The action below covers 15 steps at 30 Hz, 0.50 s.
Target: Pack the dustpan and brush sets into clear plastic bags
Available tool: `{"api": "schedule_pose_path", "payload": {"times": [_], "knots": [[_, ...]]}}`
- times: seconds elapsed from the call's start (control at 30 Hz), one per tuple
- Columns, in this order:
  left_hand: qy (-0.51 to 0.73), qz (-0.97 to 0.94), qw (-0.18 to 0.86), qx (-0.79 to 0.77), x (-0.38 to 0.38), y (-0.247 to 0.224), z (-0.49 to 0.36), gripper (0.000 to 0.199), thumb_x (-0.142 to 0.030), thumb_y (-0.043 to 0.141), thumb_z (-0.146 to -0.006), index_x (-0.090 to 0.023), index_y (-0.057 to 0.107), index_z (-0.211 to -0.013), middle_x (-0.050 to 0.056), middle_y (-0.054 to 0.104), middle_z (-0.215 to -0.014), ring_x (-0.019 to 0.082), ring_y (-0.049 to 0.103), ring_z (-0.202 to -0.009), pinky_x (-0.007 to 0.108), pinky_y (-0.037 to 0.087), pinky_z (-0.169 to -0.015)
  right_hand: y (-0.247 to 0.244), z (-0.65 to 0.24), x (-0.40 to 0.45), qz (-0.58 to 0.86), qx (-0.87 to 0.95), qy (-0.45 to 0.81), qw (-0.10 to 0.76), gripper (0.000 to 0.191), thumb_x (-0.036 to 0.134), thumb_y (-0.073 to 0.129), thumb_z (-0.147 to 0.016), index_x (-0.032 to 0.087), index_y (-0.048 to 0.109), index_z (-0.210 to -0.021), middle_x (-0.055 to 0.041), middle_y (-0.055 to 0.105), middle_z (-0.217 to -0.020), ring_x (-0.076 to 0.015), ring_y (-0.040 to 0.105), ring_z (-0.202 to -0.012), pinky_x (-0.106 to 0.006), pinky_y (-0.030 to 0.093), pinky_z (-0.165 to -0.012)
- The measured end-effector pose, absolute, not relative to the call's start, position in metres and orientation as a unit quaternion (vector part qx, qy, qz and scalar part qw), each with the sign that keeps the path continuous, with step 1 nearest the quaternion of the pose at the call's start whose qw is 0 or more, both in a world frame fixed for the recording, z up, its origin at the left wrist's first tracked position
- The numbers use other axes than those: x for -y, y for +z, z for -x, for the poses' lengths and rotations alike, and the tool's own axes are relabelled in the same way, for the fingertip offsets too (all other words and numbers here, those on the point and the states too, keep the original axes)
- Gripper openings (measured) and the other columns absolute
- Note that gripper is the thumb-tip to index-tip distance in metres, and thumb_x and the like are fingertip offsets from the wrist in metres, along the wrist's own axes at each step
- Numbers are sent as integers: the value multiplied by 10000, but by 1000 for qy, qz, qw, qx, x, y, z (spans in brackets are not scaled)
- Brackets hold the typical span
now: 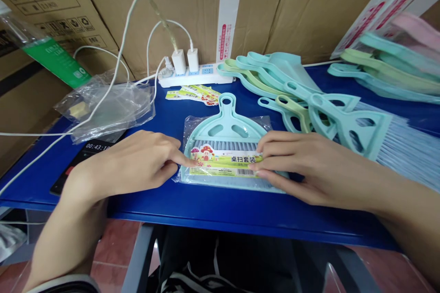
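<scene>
Head view only; I read both hands from it.

Left hand [144, 162]: index finger out straight, its tip on the left end of the label card [216, 160]; the remaining fingers folded in loosely, nothing gripped. Right hand [305, 165]: half open, fingers close together, fingertips and thumb on the card's right end. I cannot tell whether they pinch it or only press. Judgement: contact at both ends keeps the card level across the bristles.

Dustpan-and-brush set [225, 121]: flat on the desk [206, 208] between the hands, handles pointing away, in clear film. The brush nests in the pan, probably to save room. Whether the card lies under or over the film I cannot make out.

Surroundings: spare cards [194, 94] just beyond the set, near the power strip [195, 77], I judge for short reach. Clear bags [120, 112] lie left, partly over the phone [80, 158], whose timer digits show. Loose dustpans [288, 71] and brushes [369, 128] are heaped to the right, handles mostly leftward, presumably easy to grab. Wrapped sets [395, 71] stack at far right, apart from the loose pieces, perhaps to avoid mixing.
</scene>
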<state>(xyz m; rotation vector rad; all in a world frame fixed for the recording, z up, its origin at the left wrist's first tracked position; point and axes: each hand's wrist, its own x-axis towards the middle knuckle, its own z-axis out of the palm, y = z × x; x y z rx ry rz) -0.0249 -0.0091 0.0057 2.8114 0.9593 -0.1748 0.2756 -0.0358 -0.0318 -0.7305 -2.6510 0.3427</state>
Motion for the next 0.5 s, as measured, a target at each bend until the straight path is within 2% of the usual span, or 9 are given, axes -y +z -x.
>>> {"api": "schedule_pose_path", "payload": {"times": [0.27, 0.4, 0.5], "knots": [[-70, -936, 89, -335, 10, 8, 25, 463, -147, 432, -889, -378, 750, -1134, -26, 742, -833, 112, 631, -658, 218, 400, -573, -28, -284, 36, 282, 938, 129, 157, 397, 256, 397, -1032, 191, 678, -758, -52, 633, -697, -222, 608, -817, -357, 502, -665], [-76, -937, 75, -332, 10, 7, 25, 446, -159, 437, -884, -365, 761, -1110, -13, 748, -867, 134, 656, -742, 231, 430, -625, -27, -284, 37, 286, 940, 120, 143, 404, 254, 390, -1032, 189, 686, -765, -53, 631, -704, -227, 613, -817, -374, 511, -686], [-75, -935, 86, -335, 10, 7, 26, 456, -156, 433, -889, -376, 750, -1133, -23, 741, -832, 119, 644, -693, 228, 417, -605, -25, -284, 38, 292, 939, 118, 134, 421, 258, 376, -1033, 194, 679, -747, -53, 622, -700, -227, 618, -802, -375, 511, -680]]}}
